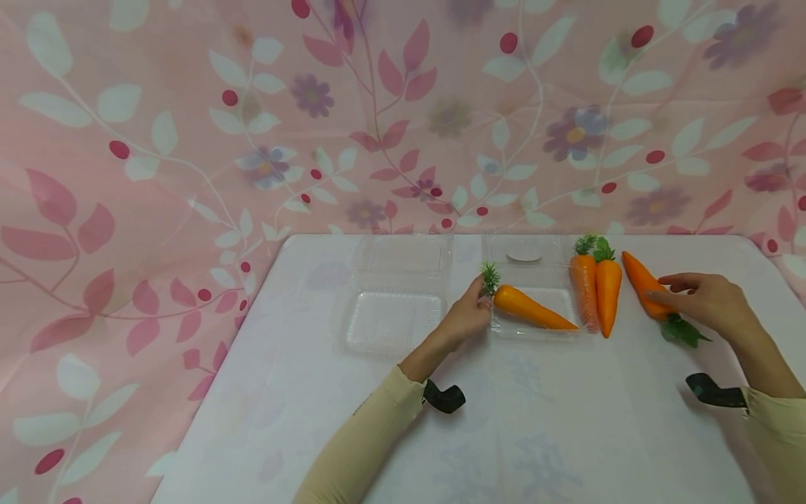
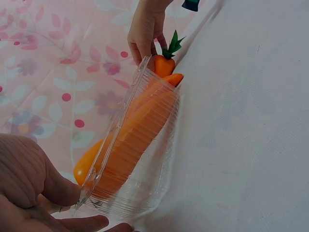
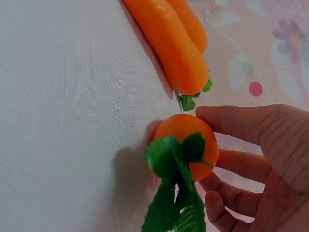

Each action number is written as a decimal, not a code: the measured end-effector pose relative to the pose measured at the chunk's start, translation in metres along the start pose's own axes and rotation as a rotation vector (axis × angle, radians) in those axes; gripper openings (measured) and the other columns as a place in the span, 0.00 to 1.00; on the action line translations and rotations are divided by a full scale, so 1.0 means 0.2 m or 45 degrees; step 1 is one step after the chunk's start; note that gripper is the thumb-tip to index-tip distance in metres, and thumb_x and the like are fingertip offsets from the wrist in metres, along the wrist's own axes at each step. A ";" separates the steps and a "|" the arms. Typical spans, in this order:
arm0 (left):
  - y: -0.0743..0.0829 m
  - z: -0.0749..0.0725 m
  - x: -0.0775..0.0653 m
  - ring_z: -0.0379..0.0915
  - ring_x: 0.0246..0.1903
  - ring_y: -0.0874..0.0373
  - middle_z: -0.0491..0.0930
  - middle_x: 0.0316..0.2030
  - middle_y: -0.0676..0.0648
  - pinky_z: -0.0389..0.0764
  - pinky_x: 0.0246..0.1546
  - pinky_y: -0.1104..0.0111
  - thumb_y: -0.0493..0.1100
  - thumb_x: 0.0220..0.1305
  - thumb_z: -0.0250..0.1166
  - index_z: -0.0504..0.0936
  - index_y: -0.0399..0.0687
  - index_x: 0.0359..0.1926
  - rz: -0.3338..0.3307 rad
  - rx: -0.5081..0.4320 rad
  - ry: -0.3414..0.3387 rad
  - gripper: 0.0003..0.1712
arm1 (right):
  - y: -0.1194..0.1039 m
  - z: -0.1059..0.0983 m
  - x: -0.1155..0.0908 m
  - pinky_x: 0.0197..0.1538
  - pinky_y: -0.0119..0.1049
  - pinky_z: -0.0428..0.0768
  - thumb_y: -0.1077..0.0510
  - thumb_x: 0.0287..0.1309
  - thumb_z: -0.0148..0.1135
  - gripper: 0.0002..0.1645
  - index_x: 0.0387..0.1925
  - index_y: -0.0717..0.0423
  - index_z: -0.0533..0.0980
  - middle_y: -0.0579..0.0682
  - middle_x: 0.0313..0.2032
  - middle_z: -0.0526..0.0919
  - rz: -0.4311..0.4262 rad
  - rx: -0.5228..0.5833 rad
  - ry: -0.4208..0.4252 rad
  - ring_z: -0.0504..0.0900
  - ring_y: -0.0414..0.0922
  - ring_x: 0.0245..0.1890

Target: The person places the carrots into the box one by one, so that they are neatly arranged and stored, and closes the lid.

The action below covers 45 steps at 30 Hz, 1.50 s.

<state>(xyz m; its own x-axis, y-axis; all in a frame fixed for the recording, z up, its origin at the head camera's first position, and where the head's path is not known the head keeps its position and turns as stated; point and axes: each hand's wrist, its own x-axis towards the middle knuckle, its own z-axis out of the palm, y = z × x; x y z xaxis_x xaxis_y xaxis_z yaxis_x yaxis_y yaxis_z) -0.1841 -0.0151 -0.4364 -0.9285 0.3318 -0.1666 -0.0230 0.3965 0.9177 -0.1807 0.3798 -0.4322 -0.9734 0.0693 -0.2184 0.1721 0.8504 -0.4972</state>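
Note:
At the left edge of a clear plastic box (image 1: 535, 334), my left hand (image 1: 469, 315) holds the rim, thumb over the edge and fingers outside. An orange carrot (image 1: 529, 308) lies slantwise in that box, its feathery green top (image 1: 490, 278) beside my left fingers. In the left wrist view, the box wall (image 2: 145, 183) shows the carrot through it. My right hand (image 1: 711, 301) grips another carrot (image 1: 645, 283) on the table to the right. Its broad green leaves (image 3: 176, 179) point towards the right wrist camera, with the thumb and fingers (image 3: 241, 164) around its thick end.
Two more carrots, one (image 1: 585, 294) behind the box's clear side and one (image 1: 608, 297) beside it, lie between box and right hand. Another open clear box (image 1: 393, 350) stands left on the white table (image 1: 441, 441). A flowered pink cloth (image 1: 378, 126) hangs behind.

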 end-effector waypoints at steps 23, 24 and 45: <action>0.02 0.00 -0.01 0.57 0.70 0.47 0.59 0.72 0.42 0.60 0.68 0.55 0.36 0.69 0.48 0.51 0.49 0.78 -0.018 0.012 0.004 0.37 | 0.02 -0.01 0.00 0.44 0.71 0.68 0.53 0.57 0.65 0.32 0.54 0.74 0.72 0.81 0.49 0.66 -0.024 -0.097 0.138 0.62 0.75 0.47; 0.02 0.00 -0.01 0.57 0.70 0.47 0.60 0.72 0.42 0.60 0.68 0.55 0.36 0.69 0.48 0.51 0.49 0.78 -0.017 0.013 0.004 0.37 | 0.02 -0.01 0.00 0.44 0.72 0.68 0.53 0.57 0.66 0.32 0.54 0.74 0.72 0.81 0.50 0.65 -0.018 -0.104 0.145 0.62 0.75 0.48; 0.01 0.00 0.00 0.58 0.69 0.48 0.60 0.72 0.42 0.62 0.67 0.56 0.36 0.71 0.46 0.50 0.51 0.78 -0.023 0.025 -0.002 0.36 | 0.04 -0.01 0.01 0.43 0.72 0.56 0.64 0.52 0.63 0.27 0.53 0.75 0.71 0.80 0.48 0.61 0.055 -0.087 0.219 0.56 0.76 0.44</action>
<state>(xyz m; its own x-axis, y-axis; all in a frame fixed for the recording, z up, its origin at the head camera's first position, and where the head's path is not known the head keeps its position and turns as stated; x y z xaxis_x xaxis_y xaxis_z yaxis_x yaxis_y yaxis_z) -0.1837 -0.0142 -0.4355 -0.9274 0.3260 -0.1835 -0.0323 0.4190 0.9074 -0.1808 0.3869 -0.4343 -0.9779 0.1896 -0.0883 0.2091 0.8777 -0.4312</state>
